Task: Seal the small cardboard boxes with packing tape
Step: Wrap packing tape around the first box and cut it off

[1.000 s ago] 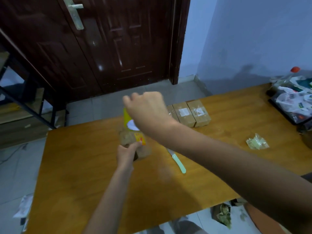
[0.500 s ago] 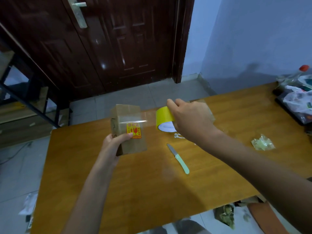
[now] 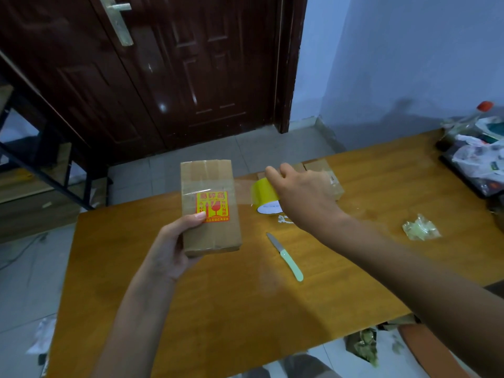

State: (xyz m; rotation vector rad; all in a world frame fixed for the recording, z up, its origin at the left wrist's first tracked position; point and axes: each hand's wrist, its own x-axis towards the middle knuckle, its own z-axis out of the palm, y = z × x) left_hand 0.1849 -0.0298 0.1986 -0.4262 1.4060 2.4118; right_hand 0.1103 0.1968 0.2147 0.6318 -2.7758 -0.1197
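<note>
Holding the box (image 3: 210, 207) upright above the table (image 3: 191, 309), left hand (image 3: 174, 246) grips its lower corner while right hand (image 3: 302, 192), beside the box, clasps the tape roll (image 3: 263, 193), strip stretched across

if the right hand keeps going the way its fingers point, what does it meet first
Probably the small cardboard box in the left hand: the right hand, gripping the tape roll, points left toward it, though depth is unclear.

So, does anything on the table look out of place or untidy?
Yes. A knife lies with its blade bare near the right hand, and crumpled plastic scrap sits loose on the table.
</note>
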